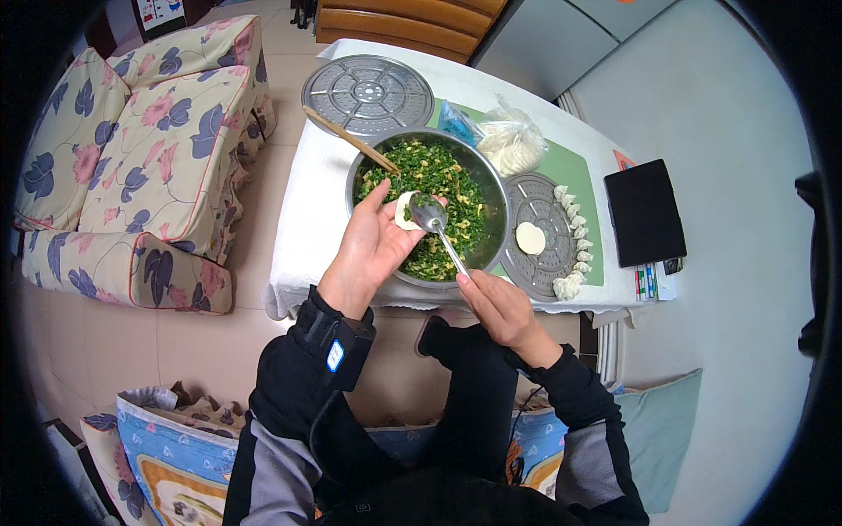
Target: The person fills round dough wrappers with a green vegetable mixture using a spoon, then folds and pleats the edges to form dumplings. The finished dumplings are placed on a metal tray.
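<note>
My left hand [378, 243] is palm up over the near left part of a metal bowl [503, 217] of chopped green filling [460, 191]. On its fingers lies a round dough wrapper [402, 214] with some filling on it. In my right hand [501, 306] is the handle of a metal spoon [450, 246], whose bowl covers part of the wrapper. Wooden chopsticks [348, 138] lean over the bowl's far left rim. Right of the bowl, a perforated metal steamer tray [546, 276] bears flat wrappers [530, 238] and a curved row of folded dumplings [580, 233] along its right edge.
A second steamer tray [368, 92] lies behind the bowl. A clear plastic bag of wrappers [513, 141] and a blue packet [458, 123] sit on the green mat [579, 167]. A black flat device [644, 214] is at the right end of the white-covered table [309, 230]; a flowered sofa [164, 131] stands left.
</note>
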{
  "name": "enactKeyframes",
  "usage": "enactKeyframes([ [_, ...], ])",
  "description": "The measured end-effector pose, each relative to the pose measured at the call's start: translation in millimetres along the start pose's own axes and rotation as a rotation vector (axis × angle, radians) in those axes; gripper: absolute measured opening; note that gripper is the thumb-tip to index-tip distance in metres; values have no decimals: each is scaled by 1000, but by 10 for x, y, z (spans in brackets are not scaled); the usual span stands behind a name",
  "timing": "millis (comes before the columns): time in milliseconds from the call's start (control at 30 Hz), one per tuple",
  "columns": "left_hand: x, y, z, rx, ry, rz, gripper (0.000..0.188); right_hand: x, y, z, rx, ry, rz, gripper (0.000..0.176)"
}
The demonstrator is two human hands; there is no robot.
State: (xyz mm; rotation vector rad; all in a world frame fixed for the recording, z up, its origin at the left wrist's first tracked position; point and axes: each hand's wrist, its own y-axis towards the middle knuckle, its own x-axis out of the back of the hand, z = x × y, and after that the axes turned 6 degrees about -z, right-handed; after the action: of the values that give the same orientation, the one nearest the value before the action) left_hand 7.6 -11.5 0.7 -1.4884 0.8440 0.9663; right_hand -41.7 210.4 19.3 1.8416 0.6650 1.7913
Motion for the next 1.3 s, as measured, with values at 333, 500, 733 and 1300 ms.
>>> enactKeyframes([
  [333,44,24,-5,12,-2,-10,56,190,-146,14,-29,-5,-77,27],
  [500,51,20,-11,-10,27,-24,52,320,-51,104,-376,56,-300,19],
  [733,-20,-27,42,-79,202,-22,48,392,282,-167,-1342,893,-623,27],
  [1300,-3,6,83,-98,237,12,49,231,332,-315,-1359,811,-402,24],
])
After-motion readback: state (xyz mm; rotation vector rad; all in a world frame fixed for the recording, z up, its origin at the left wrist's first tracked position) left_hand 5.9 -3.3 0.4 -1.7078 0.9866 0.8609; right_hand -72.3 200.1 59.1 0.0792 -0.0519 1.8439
